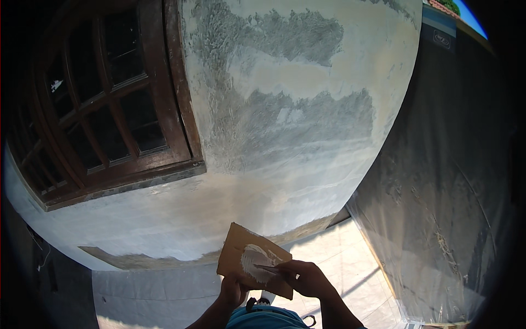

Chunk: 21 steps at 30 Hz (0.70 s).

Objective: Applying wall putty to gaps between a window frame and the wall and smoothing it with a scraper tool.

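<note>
My left hand (pixel 234 290) grips the near left edge of a brown, flat board (pixel 232 251), held out low in front of my body. A pale smear of putty (pixel 251 260) lies spread on its upper face, with ridges in it. In my right hand (pixel 308 279) is a putty knife (pixel 265 268), seen nearly edge-on, its blade touching the putty. My right fingers are closed round its handle and hide most of it. Beyond the board rises a wall (pixel 241 200) coated partly white, with rough grey patches (pixel 307 118) showing higher up.
A brown wooden window frame (pixel 181 126) with dark panes is set in the wall at left. To the right stands a dark panel (pixel 438 181) under clear plastic sheeting. Pale floor tiles (pixel 334 263) lie below, partly sunlit, with a grey strip (pixel 159 285) along the wall's foot.
</note>
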Available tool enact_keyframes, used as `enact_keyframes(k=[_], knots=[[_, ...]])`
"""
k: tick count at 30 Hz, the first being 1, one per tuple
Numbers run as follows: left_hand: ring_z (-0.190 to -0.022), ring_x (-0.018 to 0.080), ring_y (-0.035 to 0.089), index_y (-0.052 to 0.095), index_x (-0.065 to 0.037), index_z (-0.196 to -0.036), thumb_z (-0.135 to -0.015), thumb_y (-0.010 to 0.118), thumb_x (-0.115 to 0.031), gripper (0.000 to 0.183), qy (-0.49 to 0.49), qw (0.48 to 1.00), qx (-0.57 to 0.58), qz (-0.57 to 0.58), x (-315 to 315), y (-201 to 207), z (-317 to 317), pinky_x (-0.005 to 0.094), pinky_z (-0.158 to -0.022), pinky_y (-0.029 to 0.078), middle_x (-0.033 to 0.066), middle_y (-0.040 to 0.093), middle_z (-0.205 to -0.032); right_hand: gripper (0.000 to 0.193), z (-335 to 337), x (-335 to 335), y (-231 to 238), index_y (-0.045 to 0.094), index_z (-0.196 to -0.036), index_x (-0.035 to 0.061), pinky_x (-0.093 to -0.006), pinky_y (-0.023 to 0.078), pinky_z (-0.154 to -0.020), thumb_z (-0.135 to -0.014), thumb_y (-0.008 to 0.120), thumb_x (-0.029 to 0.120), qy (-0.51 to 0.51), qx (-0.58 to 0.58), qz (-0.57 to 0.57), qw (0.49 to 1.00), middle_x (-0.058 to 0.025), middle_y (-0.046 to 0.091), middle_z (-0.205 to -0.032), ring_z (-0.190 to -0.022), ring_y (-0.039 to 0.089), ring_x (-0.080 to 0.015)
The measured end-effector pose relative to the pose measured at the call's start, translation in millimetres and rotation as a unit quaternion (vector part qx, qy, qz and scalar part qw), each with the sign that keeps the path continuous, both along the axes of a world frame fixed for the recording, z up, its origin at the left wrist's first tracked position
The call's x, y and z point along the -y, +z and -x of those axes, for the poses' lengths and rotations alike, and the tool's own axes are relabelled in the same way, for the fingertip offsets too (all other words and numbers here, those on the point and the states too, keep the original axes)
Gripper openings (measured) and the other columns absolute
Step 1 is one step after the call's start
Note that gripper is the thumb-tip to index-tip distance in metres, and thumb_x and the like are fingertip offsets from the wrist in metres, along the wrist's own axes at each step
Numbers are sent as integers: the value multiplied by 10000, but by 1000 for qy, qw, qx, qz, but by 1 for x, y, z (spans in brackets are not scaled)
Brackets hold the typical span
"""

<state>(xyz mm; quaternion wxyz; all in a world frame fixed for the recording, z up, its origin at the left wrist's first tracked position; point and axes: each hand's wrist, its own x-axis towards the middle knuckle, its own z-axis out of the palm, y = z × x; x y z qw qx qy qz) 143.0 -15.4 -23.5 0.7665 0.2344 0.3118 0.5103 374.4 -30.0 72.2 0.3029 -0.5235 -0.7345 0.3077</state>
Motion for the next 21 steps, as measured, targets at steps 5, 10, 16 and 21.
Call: enact_keyframes(k=[5,10,16,21], knots=[[-1175,369,587,443,-8,-1364,-821,489,-219,584,-15,1000,-20,12,-8,-21,10,549,-969,514,181,577,-1258,292,3,-2,-2,676,-1163,58,-319,558,-770,-871,689,56,-6,-45,5,999,-111,722,-961,-851,708,-192],[-1116,324,630,462,-7,-1339,-864,486,-184,508,-4,995,96,-11,-18,-10,18,515,-926,537,150,622,-1192,290,7,-5,-14,660,-1150,-9,-299,548,-790,-872,701,59,-85,-182,39,979,-91,729,-940,-863,696,-149],[-810,263,629,578,-92,-1007,-958,445,-331,278,-41,978,203,-35,-33,-25,42,435,-761,557,83,625,-867,275,18,-13,-24,658,-1117,-37,-304,538,-862,-845,689,-9,-166,-465,44,869,-77,716,-979,-933,668,-158],[-852,278,634,589,-140,-949,-984,436,-399,303,-40,993,104,-34,-61,-4,40,471,-789,565,63,617,-853,319,13,-23,-34,647,-1162,-5,-357,530,-891,-853,680,65,-179,-498,-20,848,-93,697,-1051,-942,659,-193]])
